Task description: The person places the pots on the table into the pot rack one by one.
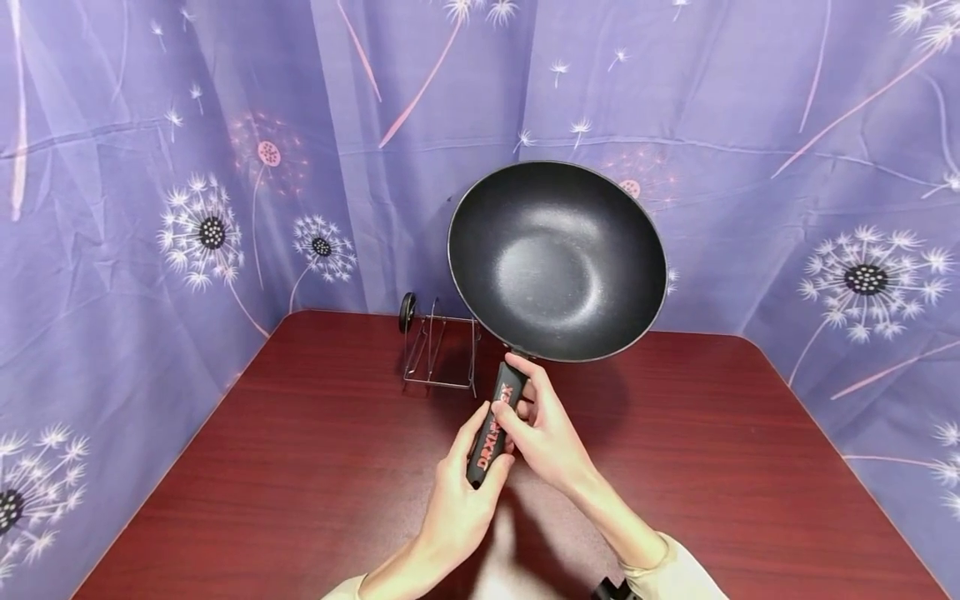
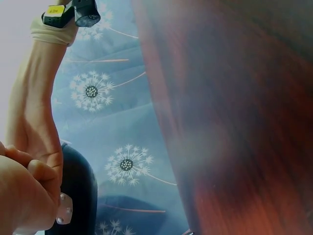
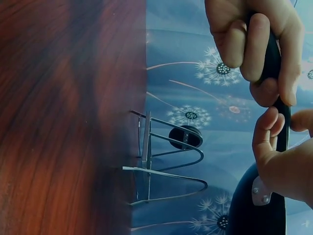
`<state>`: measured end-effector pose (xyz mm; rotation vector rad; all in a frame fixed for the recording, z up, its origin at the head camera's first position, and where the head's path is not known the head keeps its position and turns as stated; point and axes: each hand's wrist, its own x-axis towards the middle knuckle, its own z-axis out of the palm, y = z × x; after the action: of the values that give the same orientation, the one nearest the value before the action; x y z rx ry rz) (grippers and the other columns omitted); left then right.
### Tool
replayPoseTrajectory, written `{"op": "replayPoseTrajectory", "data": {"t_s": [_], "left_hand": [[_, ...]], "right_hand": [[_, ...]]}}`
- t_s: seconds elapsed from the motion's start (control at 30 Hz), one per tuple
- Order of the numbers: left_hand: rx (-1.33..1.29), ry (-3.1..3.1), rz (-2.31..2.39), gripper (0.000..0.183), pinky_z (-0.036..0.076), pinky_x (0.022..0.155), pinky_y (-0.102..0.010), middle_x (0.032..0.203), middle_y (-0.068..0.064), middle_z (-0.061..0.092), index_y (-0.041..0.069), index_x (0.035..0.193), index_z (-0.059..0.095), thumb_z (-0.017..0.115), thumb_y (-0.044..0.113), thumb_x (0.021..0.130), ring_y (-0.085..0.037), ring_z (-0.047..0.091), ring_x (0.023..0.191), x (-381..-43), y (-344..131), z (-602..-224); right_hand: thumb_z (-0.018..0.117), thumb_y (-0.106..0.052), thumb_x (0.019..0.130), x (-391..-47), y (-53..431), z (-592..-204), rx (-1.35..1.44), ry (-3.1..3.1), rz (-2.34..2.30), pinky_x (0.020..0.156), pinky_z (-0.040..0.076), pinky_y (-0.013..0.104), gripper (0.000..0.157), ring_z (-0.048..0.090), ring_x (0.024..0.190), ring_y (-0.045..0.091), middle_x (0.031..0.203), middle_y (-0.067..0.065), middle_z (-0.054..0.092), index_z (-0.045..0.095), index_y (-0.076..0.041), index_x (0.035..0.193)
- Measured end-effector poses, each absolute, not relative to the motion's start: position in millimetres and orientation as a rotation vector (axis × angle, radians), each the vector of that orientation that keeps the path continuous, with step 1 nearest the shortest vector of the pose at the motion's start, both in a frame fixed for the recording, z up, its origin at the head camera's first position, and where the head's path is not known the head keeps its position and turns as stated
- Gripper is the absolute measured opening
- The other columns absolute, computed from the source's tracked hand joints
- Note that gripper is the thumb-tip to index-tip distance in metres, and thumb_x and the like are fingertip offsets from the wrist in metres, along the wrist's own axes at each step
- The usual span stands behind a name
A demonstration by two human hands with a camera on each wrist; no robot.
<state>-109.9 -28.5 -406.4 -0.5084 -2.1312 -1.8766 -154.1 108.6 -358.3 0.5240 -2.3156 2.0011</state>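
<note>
A black wok (image 1: pixel 551 258) is held up above the table, tilted so its dark inside shows in the head view. My left hand (image 1: pixel 461 508) grips the lower end of its black handle (image 1: pixel 487 446), which bears red lettering. Nearer the pan, my right hand (image 1: pixel 547 425) holds the same handle, thumb on top and fingers beneath. The right wrist view shows the fingers of my left hand (image 3: pixel 259 49) and right hand (image 3: pixel 283 161) curled about the handle, plus the riveted bracket (image 3: pixel 260 191). In the left wrist view the wok (image 2: pixel 78 191) is mostly hidden behind a hand.
A metal wire rack (image 1: pixel 442 385) stands on the reddish-brown table (image 1: pixel 300 483), left of the wok. A round black piece (image 1: pixel 407 312) sits at its back left corner. Purple curtains (image 1: pixel 420 208) with dandelion prints hang behind and beside the table.
</note>
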Motion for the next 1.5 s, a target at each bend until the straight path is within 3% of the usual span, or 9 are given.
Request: {"op": "replayPoseTrajectory", "data": {"t_s": [0.73, 1.03, 1.5], "left_hand": [[-0.465, -2.022, -1.904, 0.060, 0.053, 0.089, -0.019, 0.116, -0.008, 0.070, 0.018, 0.146, 0.048, 0.069, 0.003, 0.091, -0.017, 0.068, 0.101, -101, -42, -401], [-0.436, -2.061, -1.653, 0.066, 0.053, 0.088, -0.016, 0.126, -0.003, 0.068, 0.020, 0.147, 0.048, 0.071, -0.001, 0.088, -0.013, 0.069, 0.102, -100, -49, -399], [-0.531, -2.013, -1.301, 0.074, 0.049, 0.094, -0.012, 0.137, -0.007, 0.062, 0.010, 0.149, 0.045, 0.070, -0.010, 0.083, -0.017, 0.070, 0.106, -102, -62, -391]], "right_hand": [[0.059, -0.005, 0.097, -158, 97, -357, 0.768, -2.200, 2.139, 0.058, 0.054, 0.026, 0.060, 0.060, 0.070, 0.010, 0.112, 0.021, 0.056, 0.030, -0.018, 0.149], [0.055, 0.001, 0.095, -162, 87, -352, 0.809, -2.204, 2.132, 0.056, 0.054, 0.027, 0.062, 0.062, 0.073, 0.012, 0.112, 0.022, 0.057, 0.029, -0.018, 0.148], [0.053, 0.006, 0.092, -168, 70, -348, 0.874, -2.149, 2.187, 0.054, 0.053, 0.027, 0.064, 0.062, 0.073, 0.013, 0.108, 0.021, 0.057, 0.029, -0.015, 0.147]]}}
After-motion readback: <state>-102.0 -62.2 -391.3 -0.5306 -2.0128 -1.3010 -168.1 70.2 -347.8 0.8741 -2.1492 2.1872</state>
